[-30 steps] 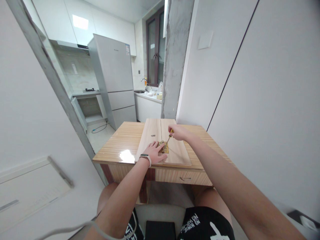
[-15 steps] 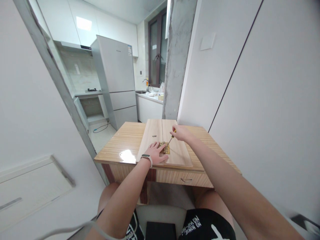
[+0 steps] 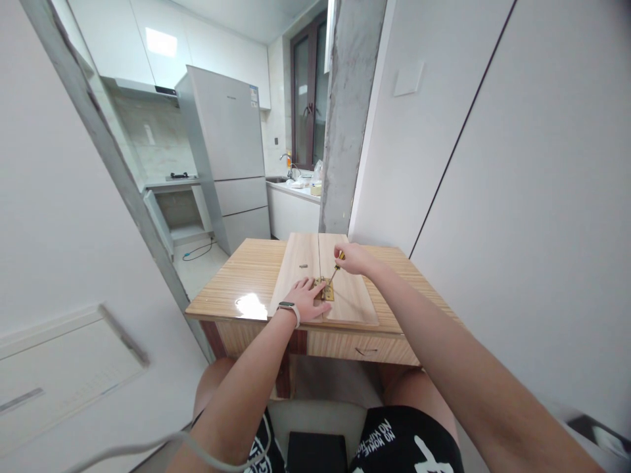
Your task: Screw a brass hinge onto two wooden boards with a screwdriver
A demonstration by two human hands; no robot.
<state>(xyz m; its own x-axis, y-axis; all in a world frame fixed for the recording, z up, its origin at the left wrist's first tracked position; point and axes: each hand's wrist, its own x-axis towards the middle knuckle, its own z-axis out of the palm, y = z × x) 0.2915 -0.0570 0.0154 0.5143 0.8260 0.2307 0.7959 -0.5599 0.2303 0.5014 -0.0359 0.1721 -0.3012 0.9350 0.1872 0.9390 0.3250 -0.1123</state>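
Two pale wooden boards (image 3: pixel 349 309) lie side by side on the table, with a thin seam between them. Across the seam sits a brass-coloured hinge (image 3: pixel 329 293). My left hand (image 3: pixel 306 299) rests flat with fingers spread, pressing on the hinge and the boards and covering part of the hinge. In my right hand (image 3: pixel 352 258) is a screwdriver (image 3: pixel 337 268) with a yellow and black handle, gripped from above. Its shaft slants down to the hinge's right leaf; the tip is too small to make out clearly. A small metal piece (image 3: pixel 303 266) lies on the left board.
The wooden table (image 3: pixel 231 276) has a drawer (image 3: pixel 367 351) at its front edge, above my knees. Beyond it stand a grey fridge (image 3: pixel 231 131) and a sink counter (image 3: pixel 296 203). A white wall (image 3: pixel 483 197) rises close on the right. A pale cable (image 3: pixel 148 447) crosses by my left forearm.
My right hand has turned slightly around the screwdriver handle, showing more of its yellow part. My left hand stays on the hinge. The whole view has shifted a little.
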